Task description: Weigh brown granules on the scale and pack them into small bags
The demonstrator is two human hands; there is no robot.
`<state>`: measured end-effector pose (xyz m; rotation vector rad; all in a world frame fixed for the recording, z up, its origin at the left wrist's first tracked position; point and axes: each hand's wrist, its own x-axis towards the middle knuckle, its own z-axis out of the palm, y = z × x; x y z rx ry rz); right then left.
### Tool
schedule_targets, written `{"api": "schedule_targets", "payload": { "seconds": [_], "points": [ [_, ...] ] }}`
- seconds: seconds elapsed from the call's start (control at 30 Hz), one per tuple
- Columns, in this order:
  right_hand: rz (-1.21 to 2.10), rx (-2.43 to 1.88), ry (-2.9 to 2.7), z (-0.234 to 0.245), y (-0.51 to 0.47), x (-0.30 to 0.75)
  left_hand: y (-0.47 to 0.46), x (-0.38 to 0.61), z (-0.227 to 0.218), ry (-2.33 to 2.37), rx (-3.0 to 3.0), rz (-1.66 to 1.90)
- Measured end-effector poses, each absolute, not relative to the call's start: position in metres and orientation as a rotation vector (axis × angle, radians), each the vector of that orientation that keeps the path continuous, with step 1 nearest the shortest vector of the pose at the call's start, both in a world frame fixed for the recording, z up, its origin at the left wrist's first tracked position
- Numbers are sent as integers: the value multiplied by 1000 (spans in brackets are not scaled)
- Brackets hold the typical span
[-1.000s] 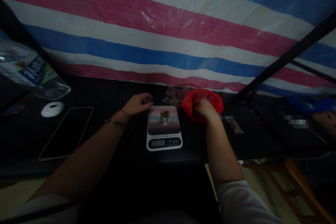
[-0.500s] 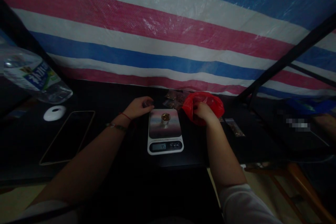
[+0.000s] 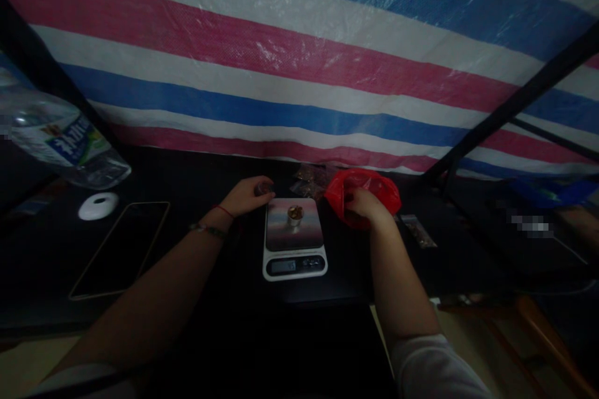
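A white digital kitchen scale point(image 3: 294, 238) sits on the dark table, with a small metal cup point(image 3: 294, 214) of brownish bits on its platform. My left hand point(image 3: 246, 196) rests just left of the scale, fingers curled round a small dark round thing I cannot make out. My right hand point(image 3: 365, 207) is at the mouth of a red plastic bag point(image 3: 374, 187) to the right of the scale, fingers bent into it. Small clear packets point(image 3: 309, 177) of brown material lie behind the scale.
A phone point(image 3: 119, 249) lies face up at the left, with a white round object point(image 3: 98, 206) and a tilted water bottle point(image 3: 60, 140) beyond it. Another small packet point(image 3: 417, 230) lies right of the bag. A striped tarp point(image 3: 299, 75) hangs behind the table. A wooden chair point(image 3: 538, 330) stands lower right.
My right hand has shifted slightly inside the red bag. The view has tipped a little downward. My left hand stays beside the scale.
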<state>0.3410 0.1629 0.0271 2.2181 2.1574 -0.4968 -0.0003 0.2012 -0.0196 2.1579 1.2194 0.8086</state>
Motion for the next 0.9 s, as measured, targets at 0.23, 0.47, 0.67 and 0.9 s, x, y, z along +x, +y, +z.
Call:
{"api": "schedule_targets", "payload": {
  "seconds": [0.23, 0.47, 0.67, 0.9],
  "points": [
    [-453, 2265, 2137, 24, 166, 344, 201, 0, -19, 1220, 2145, 807],
    [-358, 2324, 2207, 26, 167, 350, 200, 0, -16, 1228, 2160, 800],
    [-432, 2433, 2612, 32, 164, 364, 200, 0, -18, 1227, 2149, 817],
    [-798, 2187, 3142, 61, 135, 322, 201, 1, -17, 1212, 2147, 832]
  ]
}}
